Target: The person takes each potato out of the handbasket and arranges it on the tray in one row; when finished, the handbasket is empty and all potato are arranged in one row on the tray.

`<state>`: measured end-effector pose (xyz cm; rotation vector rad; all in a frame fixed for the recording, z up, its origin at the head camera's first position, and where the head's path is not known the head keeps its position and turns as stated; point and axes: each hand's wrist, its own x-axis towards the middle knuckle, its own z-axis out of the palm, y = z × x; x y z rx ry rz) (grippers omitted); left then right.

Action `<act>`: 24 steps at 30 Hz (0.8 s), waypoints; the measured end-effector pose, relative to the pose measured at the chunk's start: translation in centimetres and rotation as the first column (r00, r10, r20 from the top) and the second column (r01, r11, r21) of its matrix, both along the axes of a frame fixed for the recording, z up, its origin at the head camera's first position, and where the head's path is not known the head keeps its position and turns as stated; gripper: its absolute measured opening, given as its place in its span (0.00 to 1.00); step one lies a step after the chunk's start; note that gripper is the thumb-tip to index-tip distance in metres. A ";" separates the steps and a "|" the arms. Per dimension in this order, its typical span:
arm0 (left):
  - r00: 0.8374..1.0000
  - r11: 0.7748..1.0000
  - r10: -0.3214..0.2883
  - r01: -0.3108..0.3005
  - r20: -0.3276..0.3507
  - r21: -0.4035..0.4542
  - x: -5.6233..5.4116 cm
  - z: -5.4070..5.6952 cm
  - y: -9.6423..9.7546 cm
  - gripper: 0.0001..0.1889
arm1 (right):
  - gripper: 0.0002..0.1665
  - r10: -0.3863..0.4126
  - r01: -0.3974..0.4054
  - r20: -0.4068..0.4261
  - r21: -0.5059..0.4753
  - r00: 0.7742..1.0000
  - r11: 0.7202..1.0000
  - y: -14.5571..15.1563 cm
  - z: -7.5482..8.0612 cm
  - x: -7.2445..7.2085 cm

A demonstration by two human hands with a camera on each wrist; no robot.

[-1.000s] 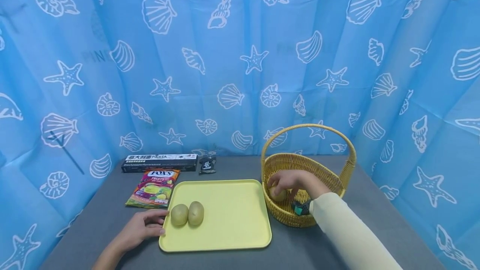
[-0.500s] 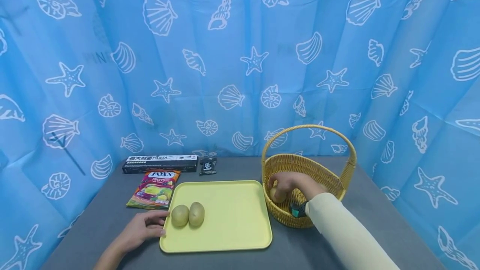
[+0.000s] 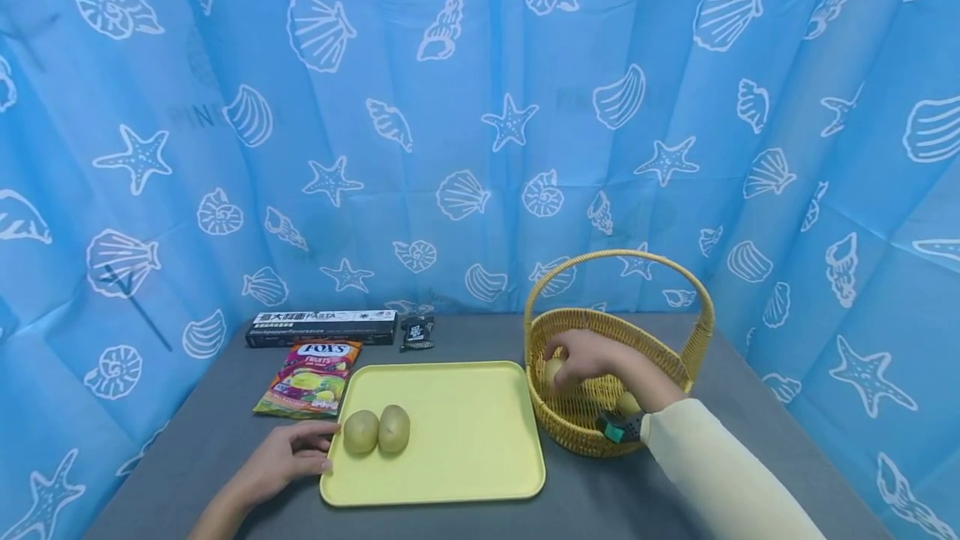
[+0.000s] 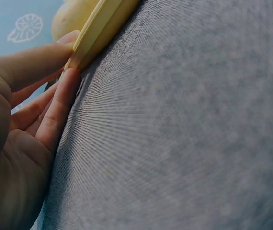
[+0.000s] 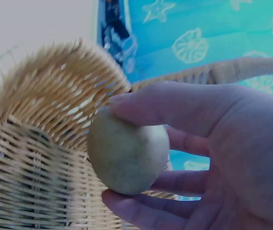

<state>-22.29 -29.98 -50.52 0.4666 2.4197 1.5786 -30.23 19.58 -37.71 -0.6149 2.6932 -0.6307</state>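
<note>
In the head view, my right hand (image 3: 588, 357) is inside the yellow wicker basket (image 3: 566, 423) and grips a potato (image 3: 553, 372). Thumb and fingers curl round this potato (image 5: 127, 153) in the right wrist view. Another potato (image 3: 628, 404) lies in the basket, partly hidden by the wrist. At the left edge of the yellow tray (image 3: 465, 432), my left hand (image 3: 281, 457) pinches the rim (image 4: 91, 38) between thumb and finger. Two potatoes, one rounder (image 3: 361, 432) and one oval (image 3: 393, 429), sit side by side on the tray's left part.
Behind the tray lie a FOX'S candy bag (image 3: 309, 377), a long black-and-white pasta box (image 3: 322, 329) and a small black packet (image 3: 417, 332). The basket's tall handle (image 3: 618, 253) arches over it. A blue shell-patterned curtain (image 3: 465, 107) hangs behind the grey table (image 3: 480, 523).
My right hand has closed round the potato in the basket and raised it slightly; the wrist has shifted right, so the other potato shows more. My left hand stays at the tray.
</note>
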 end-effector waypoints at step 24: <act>1.000 1.000 0.022 -0.021 0.015 -0.016 0.3 0.2 0.2 0.30 | 0.27 -0.211 0.058 -0.247 -0.512 0.946 0.857 -3.8 0.6 7.7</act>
